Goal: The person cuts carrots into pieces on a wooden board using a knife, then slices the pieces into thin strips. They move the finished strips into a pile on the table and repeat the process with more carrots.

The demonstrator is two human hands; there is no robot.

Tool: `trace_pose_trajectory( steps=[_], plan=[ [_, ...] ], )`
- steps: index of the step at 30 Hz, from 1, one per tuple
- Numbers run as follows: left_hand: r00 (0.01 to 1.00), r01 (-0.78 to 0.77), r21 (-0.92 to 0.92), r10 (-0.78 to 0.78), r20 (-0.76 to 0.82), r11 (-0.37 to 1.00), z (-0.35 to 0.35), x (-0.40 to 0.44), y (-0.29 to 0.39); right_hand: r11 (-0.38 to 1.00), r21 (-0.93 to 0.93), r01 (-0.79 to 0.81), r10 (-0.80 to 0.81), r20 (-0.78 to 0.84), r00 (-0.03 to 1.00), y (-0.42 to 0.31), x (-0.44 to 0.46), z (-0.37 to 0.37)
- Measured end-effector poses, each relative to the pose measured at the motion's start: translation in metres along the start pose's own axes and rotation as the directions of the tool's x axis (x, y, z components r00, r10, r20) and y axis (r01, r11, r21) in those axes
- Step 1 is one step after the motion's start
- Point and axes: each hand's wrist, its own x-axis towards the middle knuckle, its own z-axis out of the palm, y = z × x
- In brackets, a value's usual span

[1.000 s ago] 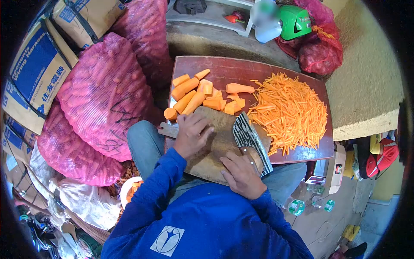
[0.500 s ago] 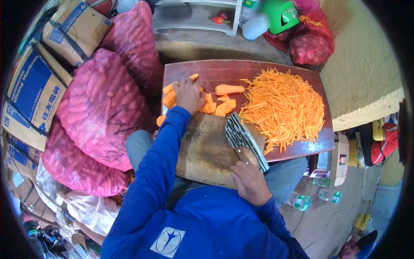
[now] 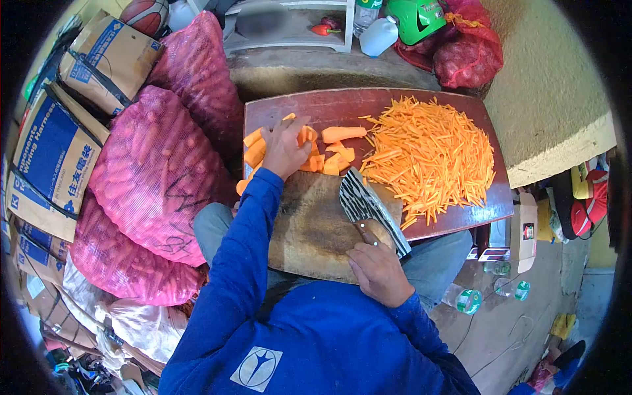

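Observation:
My left hand (image 3: 286,147) lies over the peeled carrot pieces (image 3: 254,153) at the table's left, its fingers spread and partly hiding them. Around the wooden handle of a knife (image 3: 368,209) with a black-and-white patterned blade, my right hand (image 3: 380,272) is closed. The blade rests over the right part of the wooden cutting board (image 3: 303,224), tip pointing away from me. A whole peeled carrot (image 3: 343,134) and short chunks lie beyond the board. To their right spreads a big heap of carrot sticks (image 3: 431,161).
The reddish table (image 3: 316,105) stands over my knees. Pink mesh sacks of carrots (image 3: 155,171) and cardboard boxes (image 3: 56,158) are on the left. Behind the table are a shelf (image 3: 296,38), a green container (image 3: 416,21) and a red net bag (image 3: 469,59). Bottles (image 3: 469,301) lie at right.
My left hand has moved from above the cutting board forward onto the carrot pieces. My right hand has stayed near the board's right edge with the knife. The view has shifted slightly.

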Motion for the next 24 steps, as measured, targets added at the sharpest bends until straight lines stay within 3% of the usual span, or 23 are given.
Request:
trace_pose_trajectory(
  steps=[1, 3, 4, 6, 9, 13, 15, 24],
  plan=[
    [1.000, 0.000, -0.001, 0.000, 0.000, 1.000, -0.001, 0.001, 0.000, 1.000, 0.000, -0.001, 0.001, 0.000, 1.000, 0.000, 0.000, 0.000],
    [0.999, -0.020, -0.328, 0.003, -0.054, 0.944, -0.005, 0.002, 0.000, 1.000, -0.024, 0.004, -0.004, -0.009, 1.000, -0.001, 0.000, 0.001],
    [0.998, -0.019, -0.327, 0.001, -0.056, 0.945, -0.007, 0.001, 0.001, 1.000, -0.023, 0.007, -0.007, -0.008, 1.000, 0.000, 0.000, 0.002],
    [0.997, 0.048, -0.539, -0.077, -0.031, 0.841, -0.009, -0.004, 0.003, 1.000, -0.023, -0.003, 0.003, 0.009, 1.000, 0.000, 0.000, 0.003],
    [0.985, 0.160, -0.599, -0.167, 0.045, 0.785, -0.011, -0.011, 0.004, 0.999, -0.035, -0.022, 0.023, 0.031, 0.999, -0.001, 0.001, 0.003],
    [0.989, 0.109, -0.622, -0.149, -0.012, 0.775, -0.014, -0.016, 0.008, 0.999, -0.047, -0.021, 0.024, 0.067, 0.997, -0.002, 0.002, 0.002],
    [0.979, 0.170, -0.671, -0.202, 0.031, 0.722, -0.017, -0.018, 0.011, 0.999, -0.043, -0.023, 0.025, 0.042, 0.999, -0.004, 0.003, 0.001],
    [0.986, 0.129, -0.810, -0.160, 0.044, 0.572, -0.030, -0.034, 0.018, 1.000, 0.019, -0.023, 0.023, -0.029, 0.999, -0.006, 0.003, -0.003]
  ],
)
